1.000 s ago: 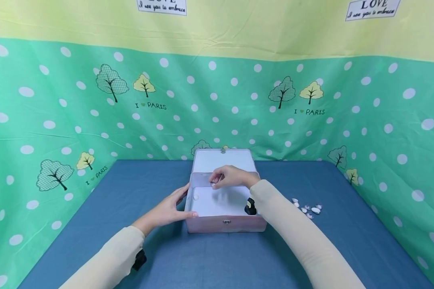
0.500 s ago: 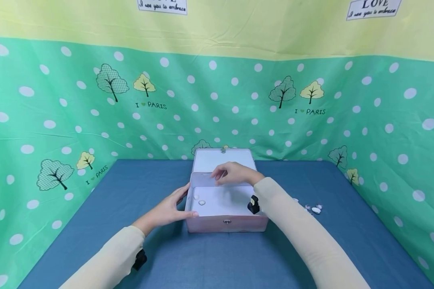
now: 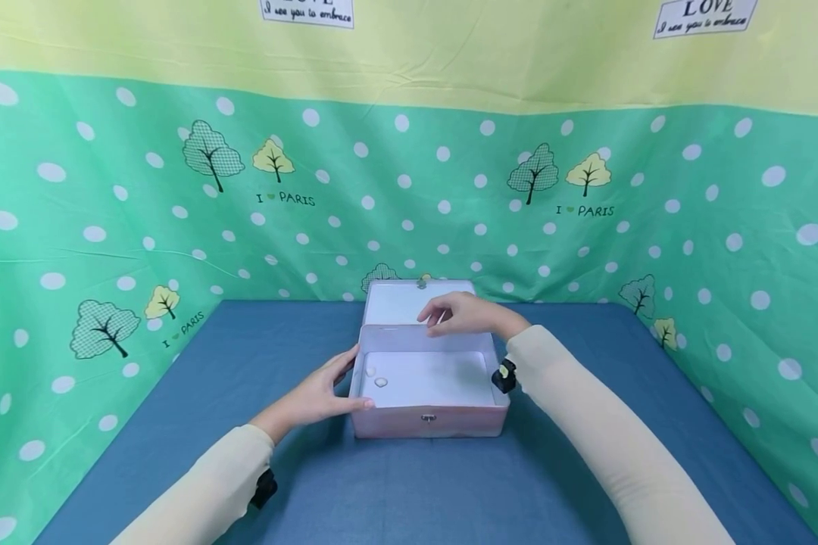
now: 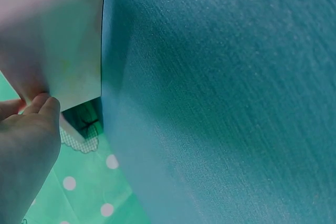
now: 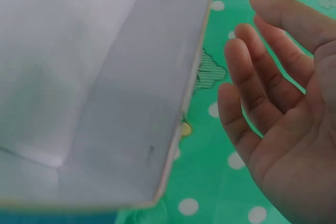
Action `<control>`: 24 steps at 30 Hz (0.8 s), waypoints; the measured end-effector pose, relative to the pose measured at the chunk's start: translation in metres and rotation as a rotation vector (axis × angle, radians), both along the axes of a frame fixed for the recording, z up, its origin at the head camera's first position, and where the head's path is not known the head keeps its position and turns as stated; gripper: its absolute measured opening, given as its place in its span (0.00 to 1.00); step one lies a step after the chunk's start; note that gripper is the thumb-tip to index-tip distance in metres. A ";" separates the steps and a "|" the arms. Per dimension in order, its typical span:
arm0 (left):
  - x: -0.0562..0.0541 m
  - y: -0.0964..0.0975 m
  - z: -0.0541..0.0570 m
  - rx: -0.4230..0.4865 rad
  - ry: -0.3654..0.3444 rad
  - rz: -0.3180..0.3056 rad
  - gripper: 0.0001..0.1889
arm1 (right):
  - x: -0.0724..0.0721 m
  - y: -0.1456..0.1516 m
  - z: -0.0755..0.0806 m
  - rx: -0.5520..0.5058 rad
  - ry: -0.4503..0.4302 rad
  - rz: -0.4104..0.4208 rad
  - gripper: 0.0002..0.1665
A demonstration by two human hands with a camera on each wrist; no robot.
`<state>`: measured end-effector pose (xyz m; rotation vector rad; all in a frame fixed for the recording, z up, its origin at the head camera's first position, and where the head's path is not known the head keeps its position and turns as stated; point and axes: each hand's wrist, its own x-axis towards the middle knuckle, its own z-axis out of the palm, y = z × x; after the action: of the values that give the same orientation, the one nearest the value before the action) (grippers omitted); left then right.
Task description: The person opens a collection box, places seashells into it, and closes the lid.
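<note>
An open pink metal box (image 3: 431, 421) with a white inside stands on the blue table, its lid (image 3: 395, 301) tilted back. Two small pale shells (image 3: 380, 382) lie in its left part. My left hand (image 3: 316, 392) holds the box by its left side, thumb over the front left rim and fingers along the outer wall. In the left wrist view the fingertips touch that wall. My right hand (image 3: 469, 313) hovers above the box's back right part. In the right wrist view its fingers are loosely bent, with nothing between them.
The blue table (image 3: 279, 325) reaches back to a green dotted cloth (image 3: 409, 204) that hangs behind and at both sides. Black wrist cameras (image 3: 504, 376) sit at both cuffs. The right sleeve (image 3: 607, 424) covers part of the table's right side.
My right hand has let go of a shell, which now lies in the box, then moved up and right. The right sleeve now hides the shells on the table. My left hand stays put.
</note>
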<state>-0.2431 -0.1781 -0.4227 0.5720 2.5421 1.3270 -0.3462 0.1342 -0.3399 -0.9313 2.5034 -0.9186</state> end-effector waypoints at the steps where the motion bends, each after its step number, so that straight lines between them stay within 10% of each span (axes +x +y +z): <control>1: 0.000 0.000 0.000 -0.001 0.000 -0.001 0.58 | 0.001 0.003 0.002 -0.001 -0.001 -0.002 0.17; 24: 0.001 0.000 0.001 -0.008 -0.007 -0.007 0.58 | 0.028 0.095 0.000 0.025 0.063 -0.069 0.17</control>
<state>-0.2417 -0.1781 -0.4217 0.5728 2.5365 1.3137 -0.3180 0.2293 -0.3400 -0.8841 2.6093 -0.8898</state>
